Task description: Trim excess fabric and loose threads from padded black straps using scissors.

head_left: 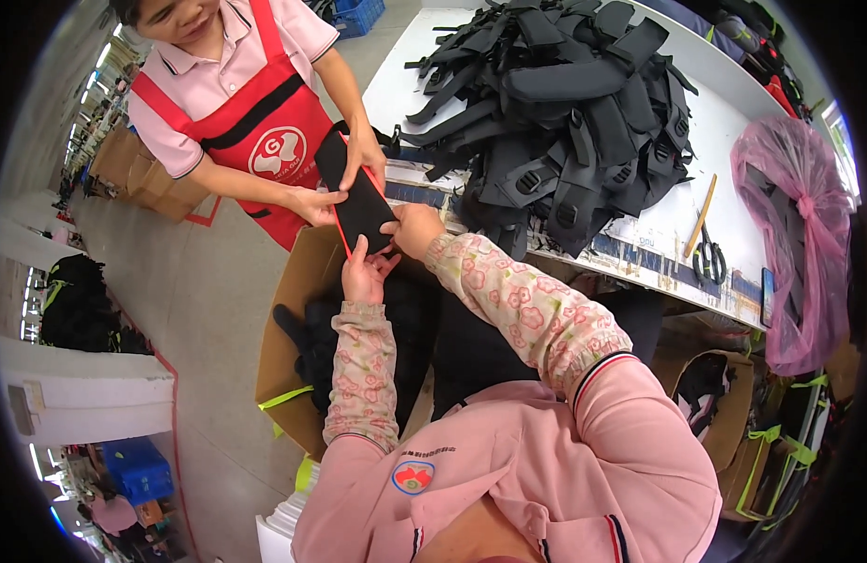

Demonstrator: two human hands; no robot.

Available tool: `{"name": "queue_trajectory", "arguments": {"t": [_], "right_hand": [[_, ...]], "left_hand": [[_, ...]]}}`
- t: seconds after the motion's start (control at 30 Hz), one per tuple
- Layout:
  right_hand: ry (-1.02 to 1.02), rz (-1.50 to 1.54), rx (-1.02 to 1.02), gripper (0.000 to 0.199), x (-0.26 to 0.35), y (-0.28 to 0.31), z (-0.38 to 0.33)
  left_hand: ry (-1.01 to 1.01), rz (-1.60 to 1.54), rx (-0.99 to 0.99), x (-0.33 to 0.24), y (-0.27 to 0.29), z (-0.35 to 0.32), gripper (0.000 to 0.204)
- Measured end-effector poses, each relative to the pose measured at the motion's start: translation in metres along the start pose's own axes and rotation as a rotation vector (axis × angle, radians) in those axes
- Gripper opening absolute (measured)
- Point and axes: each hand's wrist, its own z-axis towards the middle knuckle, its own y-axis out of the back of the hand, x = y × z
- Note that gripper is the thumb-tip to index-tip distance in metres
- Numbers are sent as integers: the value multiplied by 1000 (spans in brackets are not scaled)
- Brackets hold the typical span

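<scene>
Left hand [363, 272] under the lower end of a black padded piece with red edging [360, 199], fingers up against it; right hand [413, 228] closed on its right edge. Co-worker's hands [340, 178] clasped on the same piece from the far side. Below, an open cardboard box [297, 310] of black parts. On the white worktop [724, 141]: heap of black straps [565, 103], scissors [708, 261], wooden stick [701, 214]. Pink plastic bag [799, 225] at right.

Open brown cardboard box [297, 310] at frame centre-left, on the floor, holding dark goods; yellow strap across its lower corner. Further brown boxes [138, 174] upper left. Pink plastic bag [798, 220], tied at the top, at right edge. Brown carton [724, 413] with green straps lower right. Blue crate [133, 467] lower left.
</scene>
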Motion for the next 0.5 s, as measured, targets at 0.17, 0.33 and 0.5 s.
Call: {"name": "queue_trajectory", "arguments": {"t": [0.17,0.33,0.5], "right_hand": [[-94,244,141,35,-6,9,6],[-561,725,369,44,18,32,21],[-557,753,493,34,-4,43,44]], "left_hand": [[16,58,-67,-4,-1,5,27],[-13,86,-24,-12,1,11,23],[3,83,42,-8,0,13,22]]}}
